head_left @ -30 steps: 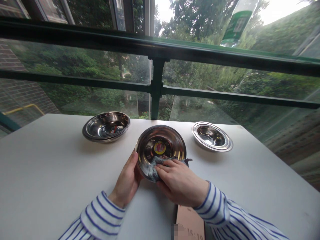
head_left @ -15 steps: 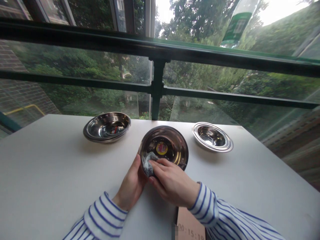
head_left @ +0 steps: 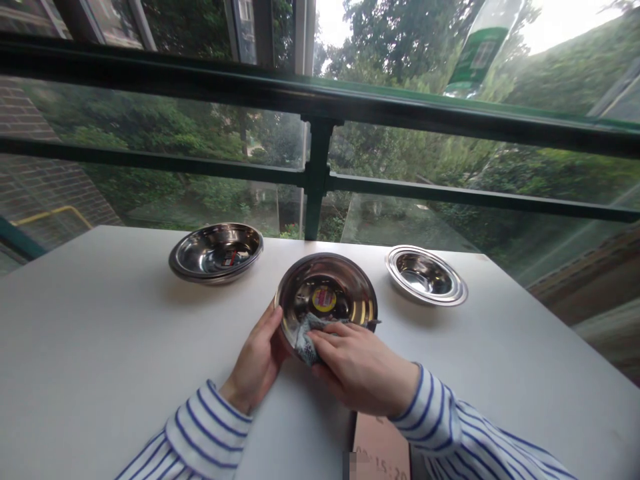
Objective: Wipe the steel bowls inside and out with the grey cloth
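Note:
A shiny metal bowl with a round yellow and pink sticker inside is tilted toward me in the middle of the white table. My left hand grips its left rim, thumb on the edge and fingers underneath, partly hidden. Bunched under the fingers of my right hand is a grey-green patterned cloth, pressed against the lower inner wall of the bowl. A dark tip of the cloth pokes out past the bowl's right rim.
At the back left stand stacked metal bowls; another wide-rimmed metal bowl stands to the right. A pinkish timer display lies near my right wrist. Behind the table runs a dark green railing with a plastic bottle on it.
My right hand has slid the cloth slightly right and down along the bowl's near inner side. My left hand still holds the left rim, and the bowl has barely shifted.

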Motion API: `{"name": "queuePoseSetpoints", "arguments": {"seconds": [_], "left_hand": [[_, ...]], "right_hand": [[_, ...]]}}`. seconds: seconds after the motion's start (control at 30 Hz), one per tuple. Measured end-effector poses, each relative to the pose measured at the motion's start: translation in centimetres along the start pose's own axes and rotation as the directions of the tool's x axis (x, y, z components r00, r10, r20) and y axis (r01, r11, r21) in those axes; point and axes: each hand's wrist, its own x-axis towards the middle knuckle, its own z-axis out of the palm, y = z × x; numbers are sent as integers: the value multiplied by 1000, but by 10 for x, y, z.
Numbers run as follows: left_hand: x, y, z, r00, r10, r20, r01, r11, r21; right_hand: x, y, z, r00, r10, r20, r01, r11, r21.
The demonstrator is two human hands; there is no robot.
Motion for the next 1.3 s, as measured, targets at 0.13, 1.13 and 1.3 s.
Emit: {"name": "queuePoseSetpoints", "arguments": {"seconds": [0.13,1.13,1.3], "left_hand": [[0,0,0,1000,6,-17,-5,1000,20],[3,-4,-10,993,-99,60,107,980,-169],[2,-4,-9,992,-108,66,118,977,-177]], "right_hand": [[-6,2,-7,999,32,38,-30,998,-52],[3,-2,4,999,-17,-32,18,999,34],[4,-2,7,999,-9,-44,11,999,50]]}}
